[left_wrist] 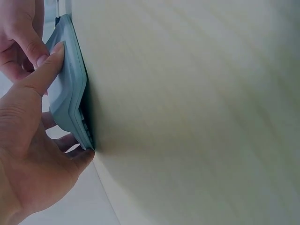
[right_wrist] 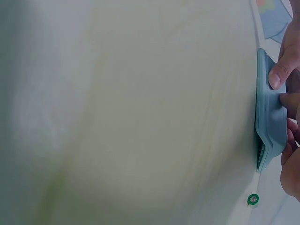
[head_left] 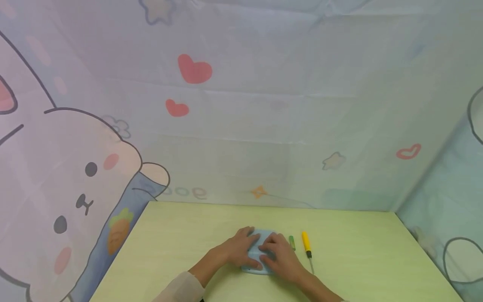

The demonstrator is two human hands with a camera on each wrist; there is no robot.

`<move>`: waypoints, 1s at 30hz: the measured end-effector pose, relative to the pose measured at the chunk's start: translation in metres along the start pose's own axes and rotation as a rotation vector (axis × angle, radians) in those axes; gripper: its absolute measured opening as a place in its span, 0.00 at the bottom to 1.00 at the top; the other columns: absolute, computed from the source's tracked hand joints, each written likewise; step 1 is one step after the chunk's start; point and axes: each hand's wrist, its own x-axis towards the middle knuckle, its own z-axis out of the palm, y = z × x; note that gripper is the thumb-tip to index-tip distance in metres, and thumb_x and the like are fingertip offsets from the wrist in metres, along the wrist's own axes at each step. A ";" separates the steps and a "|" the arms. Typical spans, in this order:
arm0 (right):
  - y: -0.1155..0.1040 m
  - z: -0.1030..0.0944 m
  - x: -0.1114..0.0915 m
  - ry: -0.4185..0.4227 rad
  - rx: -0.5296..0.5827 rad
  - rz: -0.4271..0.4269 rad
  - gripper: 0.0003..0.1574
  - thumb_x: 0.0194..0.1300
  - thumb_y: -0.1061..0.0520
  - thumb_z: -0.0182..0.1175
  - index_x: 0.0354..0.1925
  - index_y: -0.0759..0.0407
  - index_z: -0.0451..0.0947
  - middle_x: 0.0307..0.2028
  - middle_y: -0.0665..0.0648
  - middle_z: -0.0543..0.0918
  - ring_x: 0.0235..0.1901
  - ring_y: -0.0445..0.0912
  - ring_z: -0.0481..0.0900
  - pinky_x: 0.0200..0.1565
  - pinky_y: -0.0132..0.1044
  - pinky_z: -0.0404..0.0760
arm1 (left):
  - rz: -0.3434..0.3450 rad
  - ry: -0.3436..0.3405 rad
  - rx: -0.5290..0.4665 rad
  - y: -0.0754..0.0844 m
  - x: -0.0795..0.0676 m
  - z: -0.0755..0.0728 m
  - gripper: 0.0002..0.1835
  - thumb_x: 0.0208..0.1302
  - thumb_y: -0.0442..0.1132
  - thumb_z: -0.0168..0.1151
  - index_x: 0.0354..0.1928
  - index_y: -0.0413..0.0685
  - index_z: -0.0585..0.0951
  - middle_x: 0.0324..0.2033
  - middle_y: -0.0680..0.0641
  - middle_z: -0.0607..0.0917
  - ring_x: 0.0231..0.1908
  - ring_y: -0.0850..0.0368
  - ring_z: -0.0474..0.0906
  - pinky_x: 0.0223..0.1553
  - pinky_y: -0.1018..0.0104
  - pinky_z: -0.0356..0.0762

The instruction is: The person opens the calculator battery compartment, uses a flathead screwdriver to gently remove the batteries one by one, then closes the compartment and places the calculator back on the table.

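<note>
A light blue calculator (head_left: pixel 260 269) lies face down on the table, its keys peeking out along the underside edge in the left wrist view. My left hand (head_left: pixel 238 248) grips it from the left, with the thumb (left_wrist: pixel 52 63) on its back and the other fingers at its edge. From the right, my right hand (head_left: pixel 283 256) holds at its back with bent fingers, the thumb tip (right_wrist: pixel 285 99) pressed on the casing (right_wrist: pixel 269 112). Its curled fingers hide part of that surface.
Right of the calculator lies a green battery (head_left: pixel 292 243). Beside it is a screwdriver (head_left: pixel 306 244) with a yellow handle, its shaft toward me. The pale yellow table (head_left: pixel 181 235) ends at a printed cloth (head_left: pixel 241 159) behind.
</note>
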 end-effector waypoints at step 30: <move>-0.007 -0.007 -0.001 -0.081 -0.054 0.031 0.15 0.61 0.56 0.70 0.48 0.55 0.86 0.43 0.44 0.76 0.44 0.40 0.69 0.47 0.38 0.74 | 0.009 -0.035 0.100 0.006 -0.002 -0.005 0.52 0.57 0.70 0.64 0.76 0.49 0.60 0.75 0.39 0.54 0.75 0.42 0.49 0.65 0.48 0.67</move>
